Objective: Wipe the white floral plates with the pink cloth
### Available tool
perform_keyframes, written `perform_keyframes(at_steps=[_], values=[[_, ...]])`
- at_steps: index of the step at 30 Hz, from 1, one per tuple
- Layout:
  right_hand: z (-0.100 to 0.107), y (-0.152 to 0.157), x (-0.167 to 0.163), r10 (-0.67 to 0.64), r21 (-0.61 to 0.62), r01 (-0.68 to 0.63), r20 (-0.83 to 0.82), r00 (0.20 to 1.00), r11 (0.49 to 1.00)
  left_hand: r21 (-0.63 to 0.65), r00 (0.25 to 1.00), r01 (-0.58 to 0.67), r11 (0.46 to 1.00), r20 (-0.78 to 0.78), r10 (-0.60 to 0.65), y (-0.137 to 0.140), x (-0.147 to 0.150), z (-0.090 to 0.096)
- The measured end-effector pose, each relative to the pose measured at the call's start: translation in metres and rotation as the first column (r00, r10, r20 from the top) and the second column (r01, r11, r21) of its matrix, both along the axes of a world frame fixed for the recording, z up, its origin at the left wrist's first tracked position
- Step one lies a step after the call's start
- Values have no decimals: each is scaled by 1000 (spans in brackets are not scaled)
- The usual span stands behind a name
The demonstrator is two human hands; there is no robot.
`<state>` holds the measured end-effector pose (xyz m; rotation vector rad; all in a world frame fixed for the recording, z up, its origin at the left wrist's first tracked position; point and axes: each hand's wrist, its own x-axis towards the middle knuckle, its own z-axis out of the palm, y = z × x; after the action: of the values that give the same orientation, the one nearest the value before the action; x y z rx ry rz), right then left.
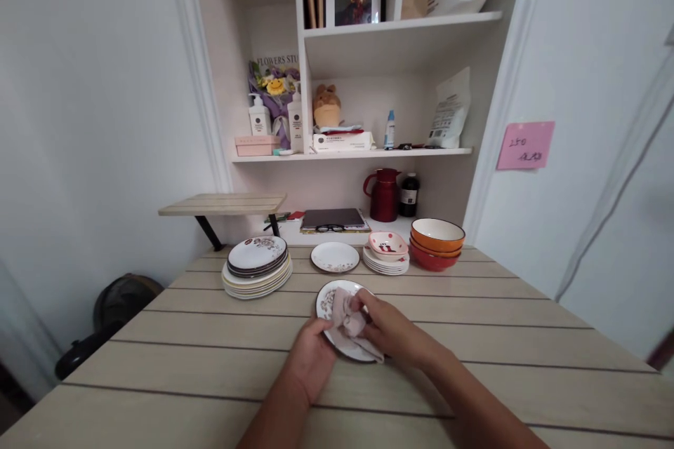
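A white plate (329,289) with a dark rim and brown flower print is tilted above the slatted table. My left hand (310,358) grips its lower left edge, thumb over the rim and the other fingers hidden beneath. My right hand (392,328) pinches a crumpled pale pink cloth (346,314) and presses it on the face of the plate. One corner of the cloth hangs over the plate's lower right rim. Just behind, another flowered plate (335,257) lies by itself on the table.
At the left stands a stack of plates (257,270), under a small raised wooden shelf (226,204). Small dishes (387,263) topped by a pink-rimmed bowl (388,244) and stacked orange and red bowls (436,245) are at the back right. A red jug (384,195) stands behind them.
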<state>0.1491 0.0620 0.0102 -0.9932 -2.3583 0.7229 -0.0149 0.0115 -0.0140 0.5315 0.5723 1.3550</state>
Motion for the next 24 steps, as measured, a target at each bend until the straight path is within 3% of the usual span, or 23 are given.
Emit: perform_keyframes(at_steps=[5,12,16,18,21,24], values=[[-3,1,-2,-13,47,13,3,1000,999,-55,998,51,997,28,-50,-3,0,4],[-1,-1,-1,-4,63,0,70,998,998,-50,989,-138,989,-51,135,-1,1,-5],[3,-8,7,98,54,-111,203,974,992,-66,991,-127,990,-57,124,-2,2,-5],[4,-12,6,141,57,-155,192,971,986,-63,992,-114,992,-53,111,-2,2,-5],[4,-15,-8,87,109,-101,128,988,989,-62,996,-76,995,-40,74,0,2,-5],[3,-9,-25,-67,191,39,143,987,981,-52,996,-85,995,-13,85,3,2,-8]])
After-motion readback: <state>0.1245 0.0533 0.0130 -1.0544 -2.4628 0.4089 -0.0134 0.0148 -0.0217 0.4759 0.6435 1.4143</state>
